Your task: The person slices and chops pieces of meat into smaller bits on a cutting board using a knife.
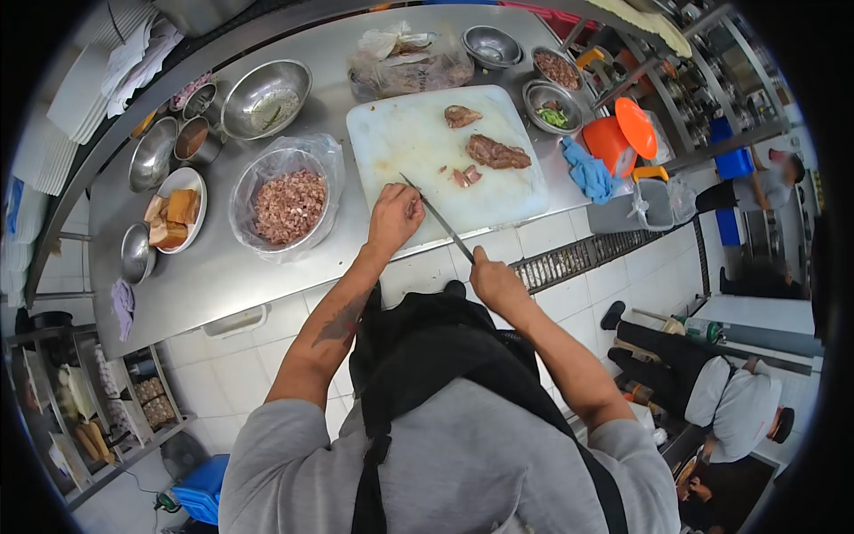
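Observation:
My right hand (pixel 500 287) is wrapped round the handle of a knife (pixel 447 227), whose blade slants up and left over the front edge of the white cutting board (pixel 382 133). Close beside the blade, near the tip, my left hand (pixel 396 215) is curled closed at the board's front left; whatever its fingers hold, if anything, is hidden. On the board lie a large piece of browned meat (pixel 498 152), a smaller piece (pixel 462 116) and a few cut bits (pixel 466 176). Left of the board stands a plastic-lined bowl of diced meat (pixel 290 206).
Left are metal bowls (pixel 266 100) and a white dish of browned blocks (pixel 182 209). Behind the board lies a plastic bag (pixel 409 67). A bowl with greens (pixel 552 107), a blue cloth (pixel 589 169) and an orange container (pixel 609 144) stand right. Two people (pixel 738 400) (pixel 765 189) are at right.

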Demonstrator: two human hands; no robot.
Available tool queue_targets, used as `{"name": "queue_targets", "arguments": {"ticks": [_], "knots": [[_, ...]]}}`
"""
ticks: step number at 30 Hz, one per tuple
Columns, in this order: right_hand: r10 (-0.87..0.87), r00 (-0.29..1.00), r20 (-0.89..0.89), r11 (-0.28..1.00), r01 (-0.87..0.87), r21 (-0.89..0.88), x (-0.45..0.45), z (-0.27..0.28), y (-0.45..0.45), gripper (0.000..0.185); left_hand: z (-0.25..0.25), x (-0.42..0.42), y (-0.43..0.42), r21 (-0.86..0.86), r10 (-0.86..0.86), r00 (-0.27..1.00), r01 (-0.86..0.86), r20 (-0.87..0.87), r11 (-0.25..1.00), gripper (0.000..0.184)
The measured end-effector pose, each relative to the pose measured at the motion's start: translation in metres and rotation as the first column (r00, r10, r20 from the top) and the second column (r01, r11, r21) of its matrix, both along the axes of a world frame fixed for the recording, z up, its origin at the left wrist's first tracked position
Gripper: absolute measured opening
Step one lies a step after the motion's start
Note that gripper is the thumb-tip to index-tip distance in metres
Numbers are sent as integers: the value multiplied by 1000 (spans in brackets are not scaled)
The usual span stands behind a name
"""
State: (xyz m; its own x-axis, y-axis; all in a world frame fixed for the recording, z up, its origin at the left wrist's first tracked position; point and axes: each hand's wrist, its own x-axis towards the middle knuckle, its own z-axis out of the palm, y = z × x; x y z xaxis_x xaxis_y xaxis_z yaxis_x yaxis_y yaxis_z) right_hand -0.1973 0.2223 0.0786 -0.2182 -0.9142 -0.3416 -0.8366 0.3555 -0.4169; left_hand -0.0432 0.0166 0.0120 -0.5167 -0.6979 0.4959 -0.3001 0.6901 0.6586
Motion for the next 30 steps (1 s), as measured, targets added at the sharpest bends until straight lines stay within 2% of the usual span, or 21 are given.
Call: {"name": "queue_targets", "arguments": {"ticks": [2,4,5,7,9,11,13,14,17,19,22,23,25,27,28,30], "knots": [[-1,1000,7,1000,0,22,-2,7,0,19,5,-2,3,-19,-7,999,6,-51,1000,16],[13,1000,-3,999,-13,32,-7,31,-4,19,11,2,10,152,85,993,-72,-79,986,16],[33,999,-7,998,-33,52,-7,42,-4,19,9,5,11,156,85,994,-73,-72,985,16],[37,999,-20,997,-35,65,-4,66,1,20,0,4,5,-32,20,1000,-20,-14,999,13],[70,996,-58,994,-65,90,-2,82,8,20,-3,3,4,-23,11,1000,-11,5,1000,13],[63,997,-46,994,-59,92,-2,61,7,20,-5,4,2,-13,8,1000,-8,30,1000,13],[35,999,-17,995,-34,93,0,26,7,21,-6,5,3,-3,-16,1000,16,-16,1000,15],[0,1000,23,999,0,40,2,10,5,21,-7,6,7,6,-16,1000,16,-10,1000,15],[-21,1000,20,999,20,41,4,4,-7,22,1,11,6,-2,-40,999,40,-15,999,16],[-2,999,36,999,0,38,-4,16,-15,22,12,6,9,192,43,990,-16,-136,981,15],[32,999,25,998,-33,45,-4,44,-12,22,12,10,10,233,118,987,-90,-109,968,14],[37,999,18,997,-38,73,-4,57,-12,21,10,12,8,233,118,987,-90,-108,968,14],[41,999,3,994,-41,102,-6,72,-11,21,4,9,5,13,6,1000,-6,-13,1000,12],[75,995,-65,989,-66,129,-2,80,-1,20,-1,8,4,14,0,1000,0,-18,1000,12],[88,996,-32,989,-83,120,-1,87,3,20,-2,9,4,10,-4,1000,4,-18,1000,12],[62,998,6,991,-63,117,3,54,0,20,-4,10,2,23,-2,1000,3,-16,1000,12]]}}
